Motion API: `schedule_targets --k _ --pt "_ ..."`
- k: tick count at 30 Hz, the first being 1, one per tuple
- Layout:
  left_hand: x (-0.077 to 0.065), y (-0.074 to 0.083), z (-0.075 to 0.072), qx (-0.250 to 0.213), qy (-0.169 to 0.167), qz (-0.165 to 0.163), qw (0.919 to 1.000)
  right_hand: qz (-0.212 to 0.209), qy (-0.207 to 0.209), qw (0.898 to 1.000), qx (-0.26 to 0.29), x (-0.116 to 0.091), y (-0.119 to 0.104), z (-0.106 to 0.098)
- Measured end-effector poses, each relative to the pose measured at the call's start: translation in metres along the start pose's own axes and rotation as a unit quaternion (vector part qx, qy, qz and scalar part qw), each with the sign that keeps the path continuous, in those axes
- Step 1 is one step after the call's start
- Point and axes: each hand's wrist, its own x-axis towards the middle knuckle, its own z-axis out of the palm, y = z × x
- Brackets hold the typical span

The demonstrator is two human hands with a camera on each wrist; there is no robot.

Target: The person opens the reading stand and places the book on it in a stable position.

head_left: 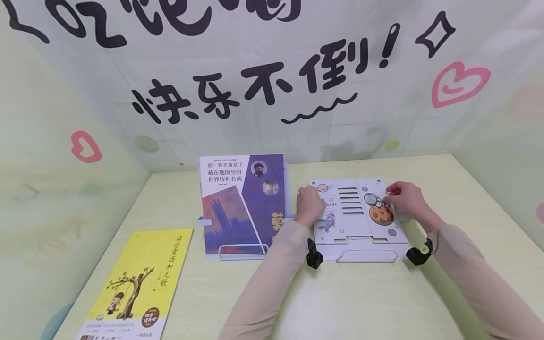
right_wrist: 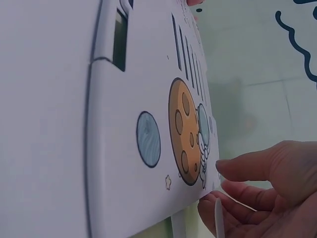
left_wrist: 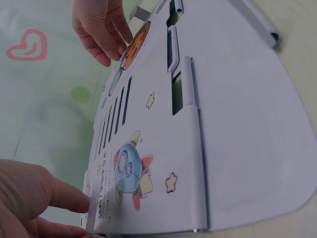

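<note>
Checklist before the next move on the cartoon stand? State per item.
1. Left hand at the cartoon stand: ok, thumb and fingers at its left edge.
2. Right hand gripping the right edge: cannot tell; it is there, but a hold isn't clear.
3. Panel raised: ok, tilted up from the base.
4. Panel locked at its angle: cannot tell; no view shows the back fully.
5. Book on the cartoon stand: not ok, none there.
6. Yellow book clear of both hands: ok, flat on the table.
</note>
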Motion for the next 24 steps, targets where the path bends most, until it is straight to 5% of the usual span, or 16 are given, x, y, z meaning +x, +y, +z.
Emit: schedule_targets --k 24 --pt "-0.0006 0.0007 -0.0008 -0.07 0.024 -0.025 0.9969 0.061 -0.018 0.997 0.043 0.0072 0.0032 -0.0056"
